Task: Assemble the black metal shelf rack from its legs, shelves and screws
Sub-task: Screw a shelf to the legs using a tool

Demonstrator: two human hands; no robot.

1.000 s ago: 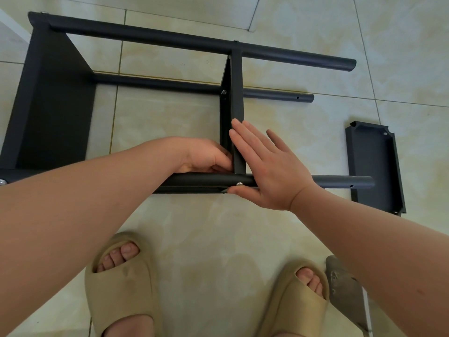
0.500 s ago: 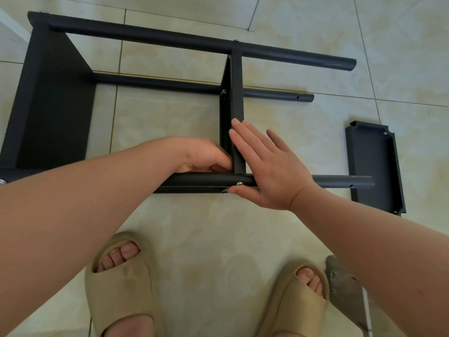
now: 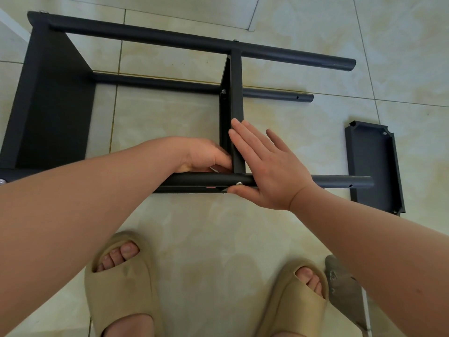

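seating the middle shelf's near screw

the rack point(image 3: 56, 98) lies on its side on the floor point(image 3: 291, 239), the middle shelf point(image 3: 237, 93) upright between its legs. our right hand point(image 3: 269, 166) lies flat, fingers straight against the shelf's edge, thumb under the near leg point(image 3: 340, 181) just beside the screw point(image 3: 239, 183). our left hand point(image 3: 206, 155) curls into the inside corner; we cannot tell what it pinches. we'd press the shelf square to the leg so the holes align, then tighten gently. a loose shelf point(image 3: 371, 161) lies to the right.
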